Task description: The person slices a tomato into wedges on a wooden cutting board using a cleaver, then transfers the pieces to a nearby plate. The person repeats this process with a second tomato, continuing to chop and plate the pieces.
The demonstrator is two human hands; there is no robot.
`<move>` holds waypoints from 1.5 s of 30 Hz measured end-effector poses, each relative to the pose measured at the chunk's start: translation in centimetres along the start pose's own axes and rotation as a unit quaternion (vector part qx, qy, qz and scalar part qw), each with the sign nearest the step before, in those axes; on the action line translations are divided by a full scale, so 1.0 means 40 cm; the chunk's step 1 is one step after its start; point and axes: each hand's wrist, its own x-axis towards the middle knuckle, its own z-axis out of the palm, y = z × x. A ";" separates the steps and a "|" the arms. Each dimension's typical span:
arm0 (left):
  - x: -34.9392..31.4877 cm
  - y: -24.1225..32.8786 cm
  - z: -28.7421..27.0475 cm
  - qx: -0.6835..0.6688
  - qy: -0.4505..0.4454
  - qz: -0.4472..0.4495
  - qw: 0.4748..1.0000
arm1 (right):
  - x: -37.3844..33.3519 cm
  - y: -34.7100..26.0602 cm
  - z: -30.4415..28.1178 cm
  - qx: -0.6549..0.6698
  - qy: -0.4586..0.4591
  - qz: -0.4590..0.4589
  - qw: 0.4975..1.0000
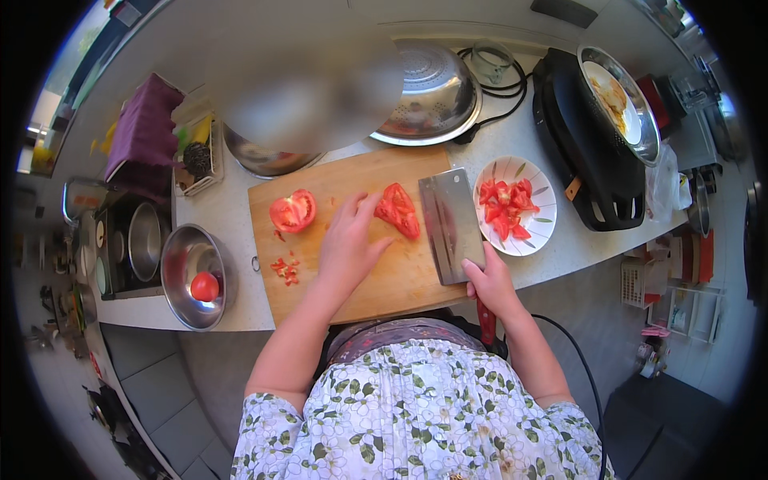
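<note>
My right hand [490, 282] grips the red handle of a cleaver [448, 228], whose broad blade lies over the right side of a wooden cutting board [360, 292]. My left hand [352, 240] hovers over the board's middle with fingers apart, its fingertips close to a cut tomato piece [398, 211] just left of the blade. A tomato half [293, 211], cut face showing, sits at the board's left. Below it are small tomato scraps [285, 270]. To the right of the cleaver, a white plate [538, 237] holds several tomato chunks [506, 204].
A steel bowl [178, 276] with a whole tomato [205, 286] stands left of the board. Behind are an upturned steel colander [436, 80] and a black cable [512, 94]. A black electric appliance [560, 136] is at the right, bearing a steel basin [650, 132]. The sink [120, 280] lies far left.
</note>
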 end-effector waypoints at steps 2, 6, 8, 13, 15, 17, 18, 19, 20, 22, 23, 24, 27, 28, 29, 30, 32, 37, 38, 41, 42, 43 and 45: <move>0.042 -0.005 0.023 0.048 -0.044 0.004 0.998 | -0.001 0.000 0.005 0.009 -0.003 0.003 1.000; 0.103 0.010 0.047 0.086 -0.156 -0.041 0.983 | -0.002 0.005 0.013 0.021 -0.008 0.002 1.000; 0.113 0.015 0.054 0.073 -0.185 -0.062 0.978 | 0.003 0.012 0.026 0.024 -0.004 0.004 1.000; 0.115 -0.002 0.086 0.007 -0.155 -0.066 0.986 | 0.049 0.001 0.072 0.019 -0.028 -0.001 0.999; 0.117 -0.010 0.091 -0.009 -0.148 -0.089 0.985 | 0.065 -0.010 0.090 0.019 -0.035 -0.003 0.999; 0.116 -0.024 0.103 -0.034 -0.128 -0.089 0.987 | 0.087 0.001 0.102 0.026 -0.042 -0.022 0.999; 0.115 -0.026 0.106 -0.042 -0.126 -0.085 0.988 | 0.086 -0.013 0.106 0.027 -0.046 -0.007 0.999; 0.116 -0.026 0.110 -0.050 -0.124 -0.082 0.988 | 0.078 -0.033 0.106 0.028 -0.050 0.008 0.998; 0.118 -0.022 0.112 -0.058 -0.122 -0.078 0.988 | 0.074 -0.043 0.102 0.029 -0.054 0.023 0.998; 0.121 -0.005 0.119 -0.074 -0.103 -0.057 0.990 | 0.068 -0.035 0.095 0.046 -0.063 -0.011 0.997; 0.125 0.007 0.124 -0.082 -0.095 -0.047 0.991 | 0.056 -0.032 0.088 0.053 -0.048 -0.015 0.997; 0.131 0.025 0.128 -0.083 -0.087 -0.013 0.993 | 0.046 -0.030 0.079 0.059 -0.035 -0.019 0.997; 0.155 0.133 0.123 -0.113 -0.082 0.025 0.990 | 0.001 -0.055 0.003 0.058 0.006 -0.045 0.997; 0.166 0.174 0.126 -0.128 -0.083 0.040 0.987 | -0.016 -0.063 -0.023 0.051 0.035 -0.050 0.997; 0.178 0.209 0.133 -0.144 -0.084 0.055 0.984 | -0.032 -0.080 -0.051 0.055 0.066 -0.061 0.994; 0.186 0.237 0.145 -0.157 -0.085 0.070 0.981 | -0.045 -0.092 -0.078 0.061 0.096 -0.071 0.991; 0.206 0.274 0.184 -0.166 -0.085 0.105 0.977 | -0.056 -0.094 -0.133 -0.018 0.162 -0.074 0.984; 0.203 0.264 0.233 -0.135 -0.113 0.101 0.979 | -0.064 -0.051 -0.234 -0.195 0.317 -0.121 0.920; 0.201 0.253 0.227 -0.138 -0.109 0.091 0.980 | -0.066 -0.048 -0.245 -0.182 0.329 -0.126 0.918; 0.184 0.214 0.190 -0.146 -0.092 0.061 0.983 | -0.084 -0.066 -0.257 -0.112 0.339 -0.097 0.929; 0.173 0.200 0.173 -0.148 -0.078 0.054 0.984 | -0.083 -0.065 -0.260 -0.079 0.336 -0.101 0.933; 0.159 0.183 0.156 -0.150 -0.065 0.044 0.986 | -0.082 -0.061 -0.263 -0.046 0.332 -0.102 0.937; 0.121 0.143 0.113 -0.134 -0.032 0.042 0.990 | -0.076 -0.068 -0.260 0.002 0.319 -0.112 0.941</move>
